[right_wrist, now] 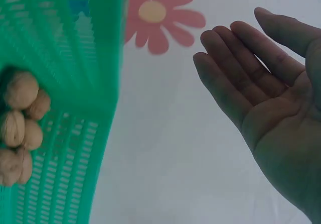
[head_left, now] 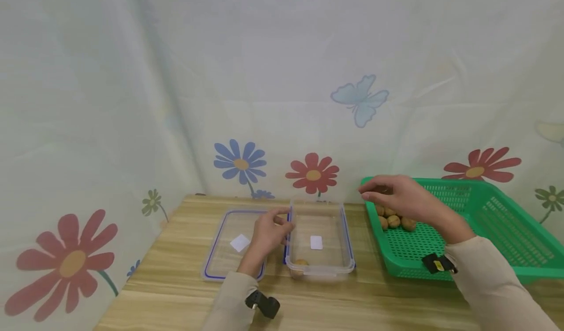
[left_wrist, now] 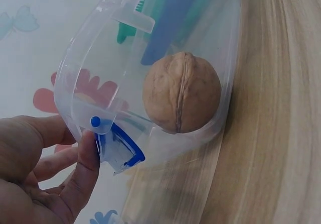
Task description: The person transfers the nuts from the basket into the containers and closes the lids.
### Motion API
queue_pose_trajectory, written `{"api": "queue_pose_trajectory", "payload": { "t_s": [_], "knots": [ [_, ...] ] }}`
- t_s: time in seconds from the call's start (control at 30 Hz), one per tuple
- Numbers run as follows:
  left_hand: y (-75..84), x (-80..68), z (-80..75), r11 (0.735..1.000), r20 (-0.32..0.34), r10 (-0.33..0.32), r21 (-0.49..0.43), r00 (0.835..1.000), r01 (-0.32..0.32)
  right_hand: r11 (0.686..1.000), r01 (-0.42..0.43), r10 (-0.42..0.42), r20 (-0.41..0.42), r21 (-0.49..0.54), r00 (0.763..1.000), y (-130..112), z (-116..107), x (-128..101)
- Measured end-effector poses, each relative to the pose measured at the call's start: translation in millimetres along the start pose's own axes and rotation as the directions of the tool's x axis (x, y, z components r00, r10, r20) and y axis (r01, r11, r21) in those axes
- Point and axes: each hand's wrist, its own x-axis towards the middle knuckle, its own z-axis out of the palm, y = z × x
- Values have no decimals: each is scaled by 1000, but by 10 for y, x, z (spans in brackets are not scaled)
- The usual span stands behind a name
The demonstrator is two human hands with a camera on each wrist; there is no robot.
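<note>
Walnuts lie heaped at the basket's ten o'clock corner; one walnut already sits in the clear box. My left hand pinches that box's nine o'clock rim, beside the lid on the table. My right hand hovers above the heap, fingers spread, holding nothing. I judge each nut light, rigid and rounded, likely to roll; best pinched across its seam.
</note>
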Motion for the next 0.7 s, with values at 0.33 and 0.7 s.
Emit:
{"api": "queue_pose_trajectory", "payload": {
  "t_s": [0.33,0.7],
  "knots": [
    [-4,-1,-3,1000,19,-8,-15,1000,8,998,-21,20,-14,-65,1000,398,-255,44],
    [-21,1,-20,999,32,-18,-43,999,19,992,-74,74,1,-104,997,827,-439,81]
  ]
}}
